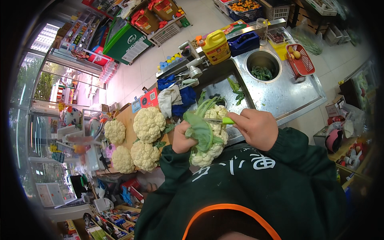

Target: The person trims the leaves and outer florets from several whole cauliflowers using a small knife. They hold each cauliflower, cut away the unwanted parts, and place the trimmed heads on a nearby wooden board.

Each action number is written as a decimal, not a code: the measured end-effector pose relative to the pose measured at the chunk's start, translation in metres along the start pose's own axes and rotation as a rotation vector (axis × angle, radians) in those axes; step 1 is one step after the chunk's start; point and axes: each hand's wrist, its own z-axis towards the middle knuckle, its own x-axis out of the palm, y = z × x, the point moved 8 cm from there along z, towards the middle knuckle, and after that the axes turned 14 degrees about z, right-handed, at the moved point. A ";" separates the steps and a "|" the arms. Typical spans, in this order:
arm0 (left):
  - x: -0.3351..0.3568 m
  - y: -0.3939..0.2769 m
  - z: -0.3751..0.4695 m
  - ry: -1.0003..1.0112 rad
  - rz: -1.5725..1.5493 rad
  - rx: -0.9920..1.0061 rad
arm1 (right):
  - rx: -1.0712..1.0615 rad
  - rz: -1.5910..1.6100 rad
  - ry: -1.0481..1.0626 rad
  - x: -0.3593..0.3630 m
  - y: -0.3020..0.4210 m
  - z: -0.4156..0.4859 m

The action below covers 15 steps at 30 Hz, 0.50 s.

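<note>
My left hand (182, 138) grips a cauliflower (207, 153) by its leafy side, close to my chest. A broad green leaf (199, 130) covers part of the florets and hides some of those fingers. In my right hand (258, 129) is a small knife with a bright green handle (228, 121). Its blade (213, 120) lies across the leaf stalks and florets; how deep it goes cannot be seen. Several trimmed cauliflowers (149, 124) sit on a wooden board (129, 138) to the left.
Ahead is a steel sink (208, 103) with loose leaves (237, 90). A round bin hole (263, 65) holds more leaves. A yellow jug (215, 46), a blue tape dispenser (244, 43) and a red basket (301, 60) stand around it. Cloths (170, 97) lie by the board.
</note>
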 end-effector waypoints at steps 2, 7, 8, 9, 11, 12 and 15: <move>-0.001 0.005 -0.001 -0.021 -0.020 -0.028 | 0.014 -0.104 -0.061 -0.004 -0.003 -0.001; 0.003 0.013 -0.004 0.043 -0.048 -0.040 | -0.008 -0.063 -0.055 0.000 -0.004 -0.004; 0.002 0.016 -0.005 0.032 -0.064 -0.058 | 0.015 -0.110 -0.061 0.000 -0.006 -0.005; 0.002 0.016 -0.006 0.027 -0.058 -0.053 | 0.056 -0.167 -0.077 -0.001 -0.010 -0.005; 0.003 0.020 -0.007 0.031 -0.092 -0.079 | 0.018 -0.054 -0.079 0.000 -0.006 -0.007; 0.003 0.020 -0.007 0.026 -0.084 -0.068 | -0.012 0.006 -0.084 0.001 -0.005 -0.008; 0.005 0.022 -0.008 0.037 -0.123 -0.052 | 0.036 -0.011 -0.077 0.003 -0.010 -0.008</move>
